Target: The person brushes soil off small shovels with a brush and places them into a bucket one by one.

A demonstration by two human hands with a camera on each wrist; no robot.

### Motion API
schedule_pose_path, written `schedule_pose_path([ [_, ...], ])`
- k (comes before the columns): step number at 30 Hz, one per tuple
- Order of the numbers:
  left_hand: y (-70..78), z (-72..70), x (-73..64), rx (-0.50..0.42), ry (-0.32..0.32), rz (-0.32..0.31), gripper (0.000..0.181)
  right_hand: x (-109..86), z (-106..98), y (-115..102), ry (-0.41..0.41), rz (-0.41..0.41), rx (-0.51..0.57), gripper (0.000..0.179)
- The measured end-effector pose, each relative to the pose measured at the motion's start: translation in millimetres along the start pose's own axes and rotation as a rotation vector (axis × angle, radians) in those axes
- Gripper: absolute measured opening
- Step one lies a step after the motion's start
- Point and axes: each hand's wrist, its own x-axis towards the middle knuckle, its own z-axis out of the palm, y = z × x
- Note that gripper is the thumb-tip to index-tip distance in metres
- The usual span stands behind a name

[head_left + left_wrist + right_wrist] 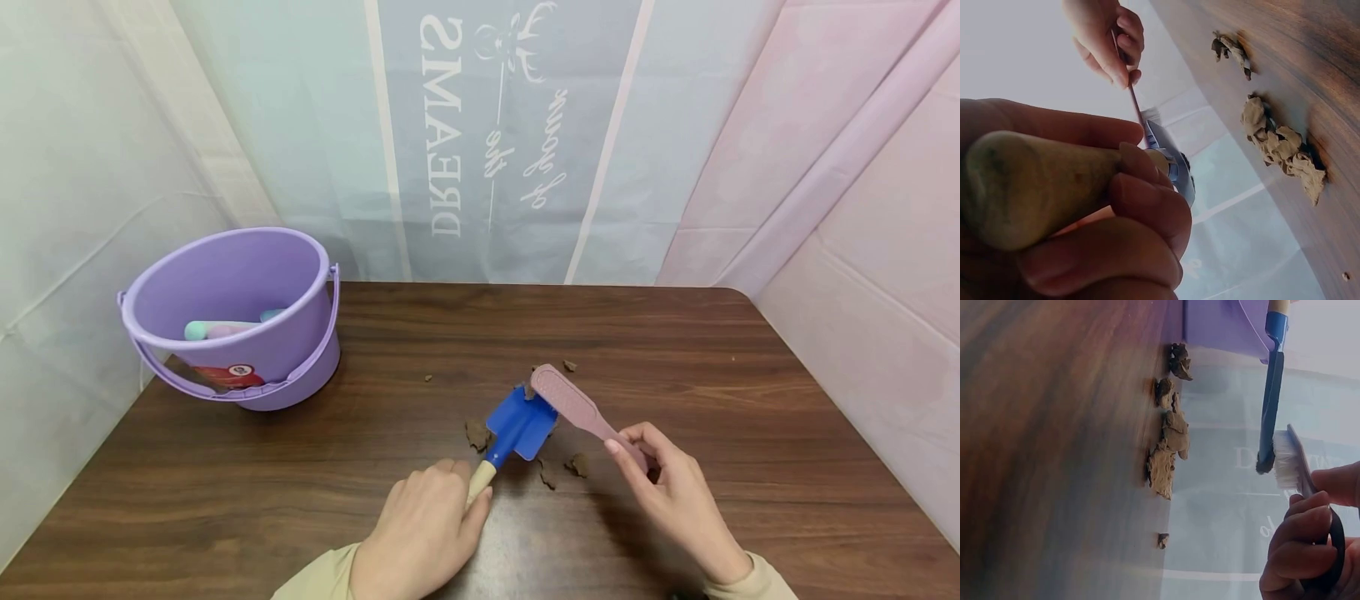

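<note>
My left hand (423, 525) grips the pale wooden handle (1054, 181) of a small blue shovel (517, 421), its blade held above the table. In my right hand (671, 487) is a pink scrub brush (573, 398), pinched by its handle. White bristles (1287, 459) meet the shovel blade near its tip in the right wrist view. Dark dirt (1264, 465) clings to that tip. Below lie brown dried mud pieces (477, 435), several of them scattered around and partly hidden by the blade.
A purple bucket (318, 367) with its handle lowered stands at the left, holding mint, pink and blue items. The wooden table (360, 517) ends at a printed cloth (517, 250) behind, with more cloth along both sides.
</note>
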Motion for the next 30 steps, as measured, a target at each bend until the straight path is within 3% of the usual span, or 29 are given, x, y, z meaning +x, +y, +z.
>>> schedule_pose_path([
  [9,0.1,-0.4,-0.4,-0.008,-0.004,-0.005,0.029,4.5,-6.9,2.3,0.065,0.078,-0.044,0.007],
  [17,-0.3,0.4,0.0,-0.002,0.004,0.001,0.028,3.4,-7.9,-3.3,0.004,0.109,-0.003,0.006],
  [21,0.3,0.7,-0.1,-0.003,-0.01,-0.007,0.028,0.2,-5.9,-9.3,-0.041,0.037,0.079,0.008],
  [27,0.8,0.9,-0.2,0.01,0.0,-0.001,0.029,-4.8,3.0,-12.5,-0.155,-0.191,0.182,0.025],
  [30,1.1,0.9,-0.3,0.017,0.008,0.006,0.028,-6.1,7.0,-11.8,-0.181,-0.256,0.198,0.028],
])
